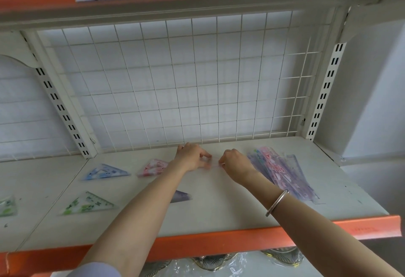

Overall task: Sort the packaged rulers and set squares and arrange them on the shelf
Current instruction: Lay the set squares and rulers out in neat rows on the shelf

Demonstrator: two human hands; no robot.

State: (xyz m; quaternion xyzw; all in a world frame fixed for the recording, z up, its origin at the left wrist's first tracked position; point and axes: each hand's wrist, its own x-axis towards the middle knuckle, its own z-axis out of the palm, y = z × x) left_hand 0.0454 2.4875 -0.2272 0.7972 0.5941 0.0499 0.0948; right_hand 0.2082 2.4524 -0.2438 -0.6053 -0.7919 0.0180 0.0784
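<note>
Set squares lie flat on the left half of the pale shelf [219,208]: a green set square [7,206] cut by the frame's edge at eight o'clock; a second green set square [87,204] to its right; a blue set square [107,171] behind that, toward the wire grid [175,79]; a pink set square [153,168] at the blue one's three o'clock, its right corner hidden by the left wrist; a purple set square [180,196] half covered by the left forearm. In the middle the left hand [192,156] and the right hand [235,162] reach to the back of the shelf, close together, fingers curled; each pinches one end of a thin clear packet [213,165] held between them, too blurred to tell ruler from set square. At the right hand's three o'clock a pile of rulers [285,173] in pink and purple wrappers lies fanned, running toward five o'clock; a silver bracelet [276,203] circles the right wrist.
</note>
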